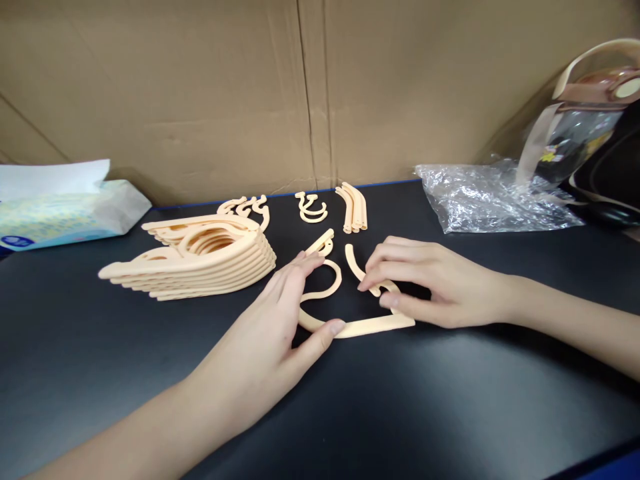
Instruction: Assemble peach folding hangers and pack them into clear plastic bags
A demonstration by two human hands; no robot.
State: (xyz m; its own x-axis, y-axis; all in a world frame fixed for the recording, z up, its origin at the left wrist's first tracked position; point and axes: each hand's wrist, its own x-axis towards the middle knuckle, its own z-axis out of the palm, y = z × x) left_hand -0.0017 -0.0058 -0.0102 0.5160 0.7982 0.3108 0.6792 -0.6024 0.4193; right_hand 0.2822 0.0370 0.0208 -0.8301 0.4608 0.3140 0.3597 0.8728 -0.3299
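A peach plastic clothes hanger [373, 327] lies tilted on the black table in front of me, its curved body between my hands. My left hand [280, 320] grips its left side, thumb on the lower bar and fingers over the far arm. With bent fingers, my right hand [435, 283] holds a short curved plastic bar [352, 260] against the hanger's right end. Whether the bar is joined to the hanger is hidden by the fingertips. Left of my hands sits a stack of matching hanger bodies [245, 260].
Behind the work lie loose hooks [315, 219], more small hooked parts [265, 217] and a bundle of curved bars [357, 210]. A tissue pack [65, 213] is at left. Crinkled clear plastic bag [480, 200] and a bottle [575, 140] stand right. Cardboard [200, 93] closes the back.
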